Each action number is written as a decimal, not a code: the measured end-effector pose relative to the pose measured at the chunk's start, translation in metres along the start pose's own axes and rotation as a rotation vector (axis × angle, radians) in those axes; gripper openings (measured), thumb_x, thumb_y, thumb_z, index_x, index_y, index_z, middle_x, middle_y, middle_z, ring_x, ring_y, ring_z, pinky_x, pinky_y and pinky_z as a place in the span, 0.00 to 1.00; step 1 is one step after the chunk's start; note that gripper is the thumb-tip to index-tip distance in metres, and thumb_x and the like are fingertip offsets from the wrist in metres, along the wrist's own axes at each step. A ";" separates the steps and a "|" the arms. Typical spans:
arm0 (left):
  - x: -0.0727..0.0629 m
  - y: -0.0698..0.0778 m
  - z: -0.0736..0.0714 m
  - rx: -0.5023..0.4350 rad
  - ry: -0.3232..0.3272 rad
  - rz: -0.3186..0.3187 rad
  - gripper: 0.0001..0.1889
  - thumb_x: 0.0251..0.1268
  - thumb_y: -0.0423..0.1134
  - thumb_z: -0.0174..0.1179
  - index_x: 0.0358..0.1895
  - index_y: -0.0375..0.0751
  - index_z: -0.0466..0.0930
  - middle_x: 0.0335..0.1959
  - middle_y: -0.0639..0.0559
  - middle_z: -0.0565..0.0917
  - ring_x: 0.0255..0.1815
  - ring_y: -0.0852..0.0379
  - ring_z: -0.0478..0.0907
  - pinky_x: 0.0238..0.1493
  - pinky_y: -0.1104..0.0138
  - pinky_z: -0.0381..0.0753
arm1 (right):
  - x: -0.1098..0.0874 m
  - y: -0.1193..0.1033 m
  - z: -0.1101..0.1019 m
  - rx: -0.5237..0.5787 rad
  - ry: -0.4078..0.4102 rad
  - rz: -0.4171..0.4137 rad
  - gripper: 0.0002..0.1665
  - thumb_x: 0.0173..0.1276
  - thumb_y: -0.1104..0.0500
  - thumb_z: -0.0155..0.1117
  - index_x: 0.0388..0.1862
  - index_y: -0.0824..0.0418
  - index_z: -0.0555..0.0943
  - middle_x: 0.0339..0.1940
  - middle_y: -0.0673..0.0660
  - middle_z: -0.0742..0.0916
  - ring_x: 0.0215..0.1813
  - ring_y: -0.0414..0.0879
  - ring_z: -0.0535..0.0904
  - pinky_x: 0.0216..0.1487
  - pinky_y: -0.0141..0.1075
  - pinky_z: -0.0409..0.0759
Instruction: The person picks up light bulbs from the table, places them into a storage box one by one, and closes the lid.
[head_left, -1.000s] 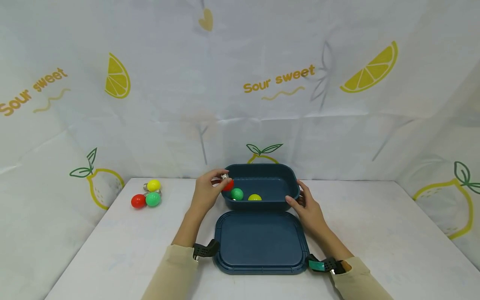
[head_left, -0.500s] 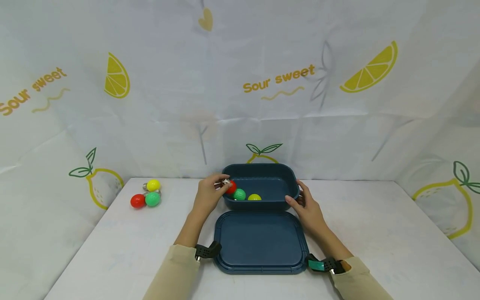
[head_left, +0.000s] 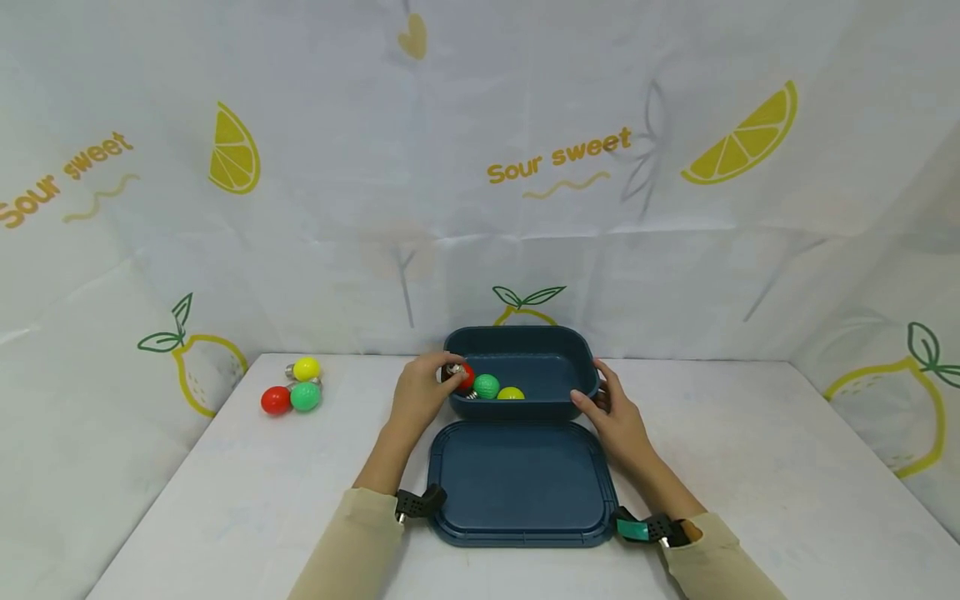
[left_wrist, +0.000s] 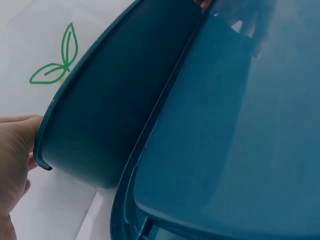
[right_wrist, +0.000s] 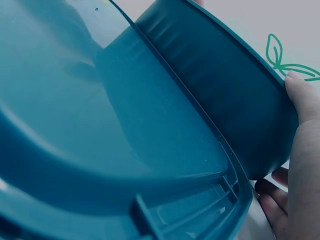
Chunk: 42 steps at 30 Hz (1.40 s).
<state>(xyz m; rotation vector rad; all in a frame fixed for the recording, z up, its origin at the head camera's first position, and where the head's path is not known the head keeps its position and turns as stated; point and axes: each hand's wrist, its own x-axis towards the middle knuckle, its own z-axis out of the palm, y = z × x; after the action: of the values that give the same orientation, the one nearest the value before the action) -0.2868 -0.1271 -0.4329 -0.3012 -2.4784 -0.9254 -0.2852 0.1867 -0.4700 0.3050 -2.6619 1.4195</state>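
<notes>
My left hand (head_left: 420, 387) pinches a red light bulb (head_left: 467, 377) by its metal base, low inside the left end of a dark blue box (head_left: 525, 411). Right beside the red bulb lie a green bulb (head_left: 486, 386) and a yellow bulb (head_left: 512, 393), the yellow one partly hidden by the front wall. My right hand (head_left: 618, 417) grips the box's right end, its thumb at the rim in the right wrist view. The left wrist view shows my left hand (left_wrist: 15, 160) at the box's left end, but the bulb is hidden there.
A dark blue lid (head_left: 522, 483) lies flat on the white table (head_left: 750, 475), just in front of the box. Farther left, a yellow bulb (head_left: 307, 369), a red bulb (head_left: 276, 401) and a green bulb (head_left: 305, 396) lie clustered. A printed cloth (head_left: 337, 208) hangs behind.
My left hand has moved slightly right and down with the red bulb, deeper into the box. The green bulb inside has shifted right. My right hand has stayed put.
</notes>
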 end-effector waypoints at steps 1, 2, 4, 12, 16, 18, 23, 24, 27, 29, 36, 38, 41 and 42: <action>0.000 0.000 0.000 -0.003 -0.001 -0.010 0.12 0.62 0.39 0.71 0.48 0.43 0.89 0.45 0.48 0.90 0.44 0.51 0.83 0.46 0.57 0.84 | 0.000 0.000 0.000 0.001 0.000 0.000 0.46 0.77 0.41 0.56 0.84 0.48 0.48 0.75 0.72 0.71 0.69 0.67 0.76 0.69 0.61 0.74; 0.000 0.000 0.001 -0.007 -0.003 -0.026 0.12 0.62 0.40 0.71 0.48 0.44 0.89 0.46 0.48 0.90 0.46 0.50 0.84 0.48 0.56 0.85 | 0.000 0.000 0.000 0.001 0.000 0.000 0.46 0.77 0.41 0.56 0.84 0.48 0.48 0.75 0.72 0.71 0.69 0.67 0.76 0.69 0.61 0.74; 0.001 -0.001 0.001 -0.035 -0.003 -0.066 0.12 0.61 0.40 0.72 0.47 0.44 0.90 0.49 0.46 0.89 0.52 0.47 0.84 0.54 0.53 0.84 | 0.000 0.000 0.000 0.003 0.000 -0.001 0.46 0.77 0.41 0.57 0.84 0.48 0.48 0.75 0.72 0.71 0.69 0.67 0.76 0.69 0.61 0.74; 0.001 -0.001 0.000 -0.168 -0.054 -0.209 0.13 0.60 0.41 0.73 0.47 0.43 0.90 0.47 0.45 0.90 0.50 0.46 0.87 0.49 0.53 0.87 | 0.000 0.000 0.000 -0.005 0.000 0.001 0.46 0.77 0.40 0.56 0.84 0.48 0.48 0.75 0.73 0.71 0.69 0.68 0.76 0.69 0.62 0.74; 0.003 -0.001 -0.001 -0.200 -0.071 -0.236 0.13 0.59 0.39 0.73 0.46 0.41 0.90 0.46 0.45 0.91 0.52 0.46 0.87 0.51 0.54 0.87 | -0.001 0.001 0.000 -0.002 0.001 0.002 0.45 0.77 0.41 0.56 0.84 0.47 0.48 0.75 0.72 0.71 0.69 0.67 0.76 0.69 0.61 0.74; 0.004 -0.001 -0.002 -0.210 -0.078 -0.248 0.12 0.59 0.38 0.72 0.46 0.40 0.90 0.45 0.45 0.90 0.53 0.45 0.87 0.52 0.53 0.87 | 0.000 0.001 0.000 -0.001 0.003 0.002 0.45 0.77 0.41 0.56 0.84 0.47 0.48 0.75 0.72 0.71 0.69 0.67 0.76 0.69 0.61 0.74; 0.007 0.002 -0.004 -0.227 -0.099 -0.282 0.12 0.59 0.35 0.72 0.46 0.40 0.90 0.46 0.44 0.90 0.56 0.43 0.85 0.52 0.53 0.86 | 0.000 0.000 0.000 0.004 0.003 -0.004 0.45 0.77 0.41 0.56 0.84 0.48 0.48 0.74 0.72 0.72 0.69 0.67 0.76 0.69 0.62 0.74; 0.007 0.002 -0.004 -0.232 -0.107 -0.289 0.12 0.59 0.35 0.71 0.47 0.40 0.90 0.47 0.44 0.90 0.57 0.43 0.85 0.52 0.54 0.87 | 0.000 0.001 0.000 0.004 0.004 -0.006 0.45 0.77 0.41 0.56 0.84 0.48 0.48 0.74 0.72 0.72 0.69 0.67 0.77 0.69 0.61 0.74; 0.007 0.002 -0.004 -0.254 -0.142 -0.307 0.13 0.61 0.34 0.70 0.49 0.39 0.89 0.52 0.43 0.89 0.61 0.41 0.82 0.52 0.54 0.87 | 0.000 0.001 0.001 -0.002 0.005 -0.014 0.45 0.77 0.42 0.56 0.84 0.48 0.49 0.73 0.73 0.73 0.68 0.67 0.77 0.69 0.61 0.75; 0.007 0.001 -0.005 -0.271 -0.166 -0.310 0.13 0.62 0.34 0.69 0.50 0.39 0.88 0.53 0.42 0.88 0.63 0.41 0.81 0.54 0.54 0.86 | 0.000 0.002 0.001 -0.005 0.006 -0.015 0.44 0.77 0.42 0.56 0.84 0.48 0.49 0.73 0.73 0.73 0.68 0.67 0.77 0.68 0.61 0.75; 0.010 -0.001 -0.007 -0.292 -0.211 -0.304 0.15 0.62 0.33 0.70 0.52 0.37 0.87 0.54 0.43 0.88 0.64 0.43 0.80 0.60 0.51 0.83 | 0.001 0.002 0.001 -0.003 0.005 -0.017 0.44 0.77 0.42 0.57 0.84 0.48 0.50 0.72 0.72 0.74 0.67 0.66 0.78 0.68 0.61 0.75; 0.010 -0.001 -0.007 -0.288 -0.214 -0.300 0.15 0.62 0.33 0.69 0.52 0.37 0.87 0.54 0.43 0.88 0.64 0.43 0.80 0.60 0.51 0.83 | 0.001 0.003 0.001 -0.004 0.006 -0.017 0.44 0.77 0.42 0.57 0.84 0.48 0.50 0.72 0.72 0.74 0.67 0.66 0.78 0.68 0.61 0.75; 0.010 -0.001 -0.006 -0.281 -0.213 -0.285 0.15 0.63 0.34 0.69 0.53 0.38 0.87 0.54 0.43 0.88 0.64 0.43 0.80 0.61 0.51 0.82 | 0.002 0.002 0.000 -0.006 0.005 -0.012 0.44 0.77 0.41 0.56 0.84 0.47 0.50 0.72 0.72 0.74 0.67 0.66 0.78 0.68 0.61 0.75; 0.010 -0.001 -0.006 -0.277 -0.213 -0.278 0.15 0.63 0.34 0.69 0.53 0.38 0.87 0.54 0.44 0.88 0.64 0.43 0.80 0.61 0.51 0.83 | 0.002 0.003 -0.001 -0.011 0.005 -0.012 0.44 0.77 0.41 0.56 0.84 0.47 0.50 0.73 0.72 0.74 0.67 0.66 0.78 0.68 0.61 0.75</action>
<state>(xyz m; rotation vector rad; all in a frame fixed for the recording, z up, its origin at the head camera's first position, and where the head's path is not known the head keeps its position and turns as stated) -0.2940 -0.1311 -0.4247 -0.1516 -2.6280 -1.4237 -0.2874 0.1885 -0.4714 0.3153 -2.6587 1.4007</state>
